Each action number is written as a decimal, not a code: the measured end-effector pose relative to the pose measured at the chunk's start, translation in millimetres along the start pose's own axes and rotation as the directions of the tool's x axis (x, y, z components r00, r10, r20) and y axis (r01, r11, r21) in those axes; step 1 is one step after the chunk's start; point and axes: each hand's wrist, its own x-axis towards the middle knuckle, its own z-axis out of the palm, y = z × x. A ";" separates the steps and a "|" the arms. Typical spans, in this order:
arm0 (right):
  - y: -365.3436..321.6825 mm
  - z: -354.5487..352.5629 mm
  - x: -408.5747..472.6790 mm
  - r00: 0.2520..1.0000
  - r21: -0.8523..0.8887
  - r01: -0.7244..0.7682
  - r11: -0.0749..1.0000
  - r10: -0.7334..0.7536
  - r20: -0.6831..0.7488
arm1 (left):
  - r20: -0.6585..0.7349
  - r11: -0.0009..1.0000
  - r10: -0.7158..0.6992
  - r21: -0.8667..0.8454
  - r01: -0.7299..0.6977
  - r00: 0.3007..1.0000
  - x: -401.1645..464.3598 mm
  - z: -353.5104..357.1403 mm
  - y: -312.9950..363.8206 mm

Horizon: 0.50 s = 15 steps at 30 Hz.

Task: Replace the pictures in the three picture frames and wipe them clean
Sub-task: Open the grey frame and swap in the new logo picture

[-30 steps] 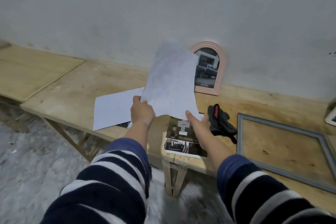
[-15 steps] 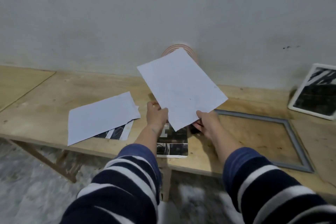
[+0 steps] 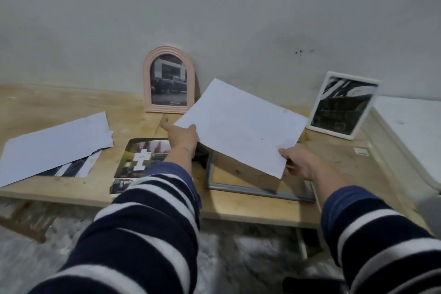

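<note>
— What's different from a second ago?

— The left hand (image 3: 182, 136) and the right hand (image 3: 298, 161) each pinch an edge of the white sheet (image 3: 241, 126), and it has swung rightward, from above the loose print (image 3: 140, 157) to tilted over the grey frame (image 3: 260, 188) lying flat.

— Meaning?

— It's probably about to be laid into that frame.
</note>
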 end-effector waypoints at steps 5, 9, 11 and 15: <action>17.4 -56.4 13.9 0.998 -0.171 -0.023 0.985 0.012 -0.069 | 0.093 0.965 0.058 0.249 -0.080 0.994 -20.0 24.1 -35.8; 31.4 -69.1 30.2 0.986 -0.252 -0.080 0.964 0.038 -0.164 | 0.197 0.897 0.071 0.417 -0.149 0.978 -34.3 33.0 -53.3; 35.8 -68.8 34.8 0.983 -0.284 -0.101 0.953 0.051 -0.179 | 0.212 0.874 0.077 0.455 -0.168 0.974 -38.1 35.6 -61.0; 46.3 -65.9 50.6 0.979 -0.258 -0.094 0.962 0.042 -0.198 | 0.216 0.835 0.071 0.522 -0.176 0.974 -42.4 35.2 -73.5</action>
